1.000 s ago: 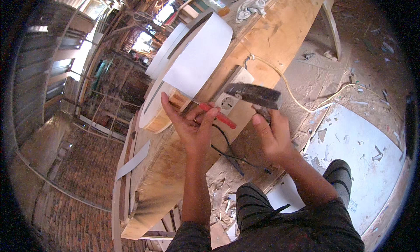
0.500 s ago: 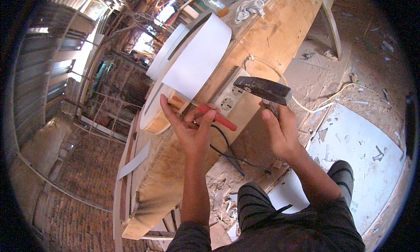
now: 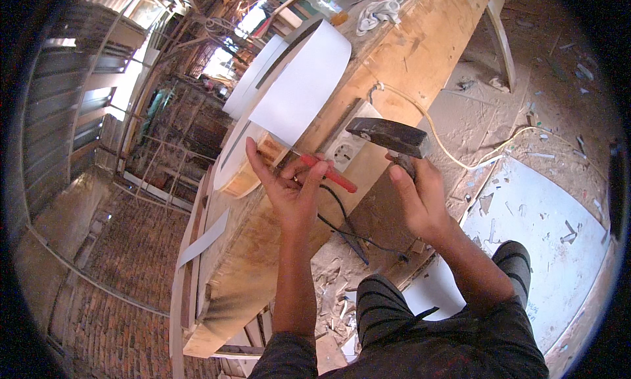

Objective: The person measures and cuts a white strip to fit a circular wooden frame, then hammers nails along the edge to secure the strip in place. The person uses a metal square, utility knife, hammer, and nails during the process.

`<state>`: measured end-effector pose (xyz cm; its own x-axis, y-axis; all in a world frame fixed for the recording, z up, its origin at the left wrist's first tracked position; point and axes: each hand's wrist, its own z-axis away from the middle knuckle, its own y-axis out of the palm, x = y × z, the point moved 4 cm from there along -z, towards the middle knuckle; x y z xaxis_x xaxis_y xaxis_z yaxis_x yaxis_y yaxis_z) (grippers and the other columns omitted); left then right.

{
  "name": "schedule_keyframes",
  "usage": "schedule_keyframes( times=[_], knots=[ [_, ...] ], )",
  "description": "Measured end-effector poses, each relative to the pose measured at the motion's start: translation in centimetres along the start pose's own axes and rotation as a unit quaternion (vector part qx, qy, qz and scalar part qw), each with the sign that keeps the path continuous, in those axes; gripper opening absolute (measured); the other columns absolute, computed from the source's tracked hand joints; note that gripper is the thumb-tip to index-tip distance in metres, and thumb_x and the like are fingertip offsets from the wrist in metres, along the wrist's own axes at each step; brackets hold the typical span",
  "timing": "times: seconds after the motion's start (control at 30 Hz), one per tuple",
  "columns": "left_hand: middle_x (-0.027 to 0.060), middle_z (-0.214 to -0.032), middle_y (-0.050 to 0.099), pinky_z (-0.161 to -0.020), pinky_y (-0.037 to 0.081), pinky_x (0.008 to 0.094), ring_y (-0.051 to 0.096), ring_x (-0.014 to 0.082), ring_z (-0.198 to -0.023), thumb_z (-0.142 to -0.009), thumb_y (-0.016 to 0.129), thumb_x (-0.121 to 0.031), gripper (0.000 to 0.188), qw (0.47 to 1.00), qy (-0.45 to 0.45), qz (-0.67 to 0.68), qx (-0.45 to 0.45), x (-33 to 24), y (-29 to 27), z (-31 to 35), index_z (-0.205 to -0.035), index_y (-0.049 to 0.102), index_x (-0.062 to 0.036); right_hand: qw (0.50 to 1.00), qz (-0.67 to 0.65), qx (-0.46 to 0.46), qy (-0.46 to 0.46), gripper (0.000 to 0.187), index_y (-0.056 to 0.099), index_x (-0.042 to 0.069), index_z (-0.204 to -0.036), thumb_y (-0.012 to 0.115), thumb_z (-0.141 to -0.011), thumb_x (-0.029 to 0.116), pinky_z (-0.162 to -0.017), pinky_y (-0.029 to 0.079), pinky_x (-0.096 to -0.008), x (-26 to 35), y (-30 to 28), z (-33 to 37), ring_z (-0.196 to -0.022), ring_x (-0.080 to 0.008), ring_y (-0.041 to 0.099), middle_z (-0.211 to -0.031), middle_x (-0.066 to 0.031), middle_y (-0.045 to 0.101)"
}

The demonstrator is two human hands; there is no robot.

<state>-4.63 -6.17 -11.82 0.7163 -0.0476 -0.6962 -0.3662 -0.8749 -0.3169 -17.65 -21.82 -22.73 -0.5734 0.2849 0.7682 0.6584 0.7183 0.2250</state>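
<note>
My left hand (image 3: 294,201) is closed around a red-handled screwdriver (image 3: 342,181), its index finger stretched out along the wood. The thin metal shaft points up and left to the edge of a curved wooden piece (image 3: 240,178) faced with a white sheet (image 3: 303,83). Whether the tip touches it, I cannot tell. In my right hand (image 3: 424,198) is a hammer, gripped by its handle close under the dark metal head (image 3: 388,136). The head hangs above and to the right of the screwdriver's handle end, apart from it.
A white socket strip (image 3: 346,150) is fixed along the wooden workbench (image 3: 411,57), with a yellow cable (image 3: 420,109) and a black cable (image 3: 345,211) nearby. A plastic bottle (image 3: 319,1) and a cloth (image 3: 381,14) lie at the far end. Scraps litter a white board (image 3: 532,228) on the floor.
The hammer has moved slightly left, nearer to the screwdriver's handle. My left hand keeps the screwdriver in nearly the same place on the wooden piece.
</note>
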Motion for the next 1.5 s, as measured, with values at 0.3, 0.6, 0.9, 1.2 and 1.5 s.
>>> schedule_keyframes(
  times=[0.3,0.6,0.9,1.2,1.5],
  knots=[
    [0.0201,-0.101,0.076,-0.086,0.065,0.0400,0.077,0.0251,-0.092,-0.093,0.073,0.011,0.118,1.000,0.004,0.021,-0.006,-0.1,0.4,0.0,-0.168,-0.011,-0.0222,1.000,0.001,-0.004,-0.023,0.036,0.055,-0.004,-0.121,0.060,-0.106,0.028,-0.084,0.052,-0.0524,-0.9,0.4,-0.2,-0.097,-0.0543,0.066,-0.102,-0.0327,0.066],
    [0.0187,-0.102,0.076,-0.088,0.063,0.0366,0.076,0.0239,-0.092,-0.091,0.075,0.011,0.121,1.000,-0.010,0.013,-0.008,0.2,0.0,0.1,-0.169,-0.011,-0.0225,0.997,0.039,0.043,-0.054,0.033,0.054,-0.001,-0.118,0.058,-0.106,0.030,-0.079,0.051,-0.0577,0.4,1.1,-1.5,-0.093,-0.0553,0.065,-0.096,-0.0312,0.065],
    [0.0163,-0.102,0.076,-0.083,0.063,0.0336,0.075,0.0207,-0.093,-0.089,0.077,0.012,0.124,1.000,-0.014,-0.001,-0.017,0.7,-0.6,0.0,-0.169,-0.009,-0.0254,0.980,0.107,0.065,-0.157,0.036,0.057,0.000,-0.138,0.055,-0.109,0.021,-0.080,0.053,-0.0451,2.1,0.7,-3.5,-0.096,-0.0425,0.068,-0.106,-0.0255,0.065],
    [0.0169,-0.104,0.076,-0.082,0.063,0.0334,0.075,0.0196,-0.093,-0.089,0.080,0.007,0.122,0.995,-0.068,0.068,-0.005,0.5,-0.5,0.1,-0.169,-0.006,-0.0259,0.956,0.173,0.004,-0.235,0.031,0.065,0.001,-0.128,0.071,-0.098,0.006,-0.068,0.053,-0.0422,2.2,2.7,-4.2,-0.075,-0.0375,0.065,-0.088,-0.0185,0.063],
    [0.0144,-0.102,0.075,-0.082,0.062,0.0327,0.074,0.0181,-0.095,-0.090,0.082,0.002,0.116,0.995,-0.083,0.052,0.015,0.5,-0.8,-0.1,-0.170,0.000,-0.0186,0.929,0.252,-0.024,-0.272,0.044,0.072,0.015,-0.133,0.072,-0.090,0.005,-0.067,0.056,-0.0411,2.4,3.5,-4.3,-0.076,-0.0312,0.068,-0.086,-0.0115,0.067]
  ],
)
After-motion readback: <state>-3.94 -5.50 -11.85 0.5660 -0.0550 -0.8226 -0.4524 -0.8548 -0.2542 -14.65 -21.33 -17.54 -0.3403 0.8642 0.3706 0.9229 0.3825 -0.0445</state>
